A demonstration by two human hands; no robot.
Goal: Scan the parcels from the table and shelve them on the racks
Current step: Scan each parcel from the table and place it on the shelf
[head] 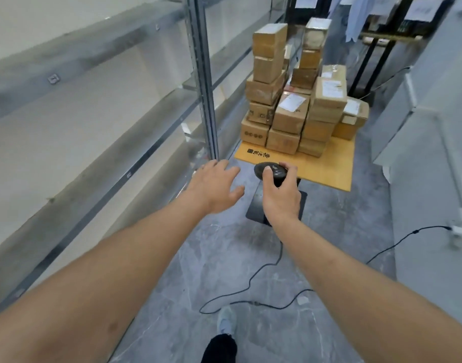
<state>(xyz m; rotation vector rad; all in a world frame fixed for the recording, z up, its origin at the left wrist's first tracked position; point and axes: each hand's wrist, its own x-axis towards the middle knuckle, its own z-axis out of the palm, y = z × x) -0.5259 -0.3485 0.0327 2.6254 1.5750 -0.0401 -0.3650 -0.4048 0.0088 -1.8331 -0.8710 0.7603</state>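
My right hand grips the scanner; my left hand, loose, must take a parcel at twelve o'clock.

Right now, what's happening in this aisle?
A person stands facing a small wooden table stacked with cardboard parcels. The right hand grips a black handheld scanner near the table's front edge, its cable trailing over the floor. The left hand reaches forward, fingers spread, holding nothing. The metal racks on the left look bare where visible. No parcel is in hand yet.
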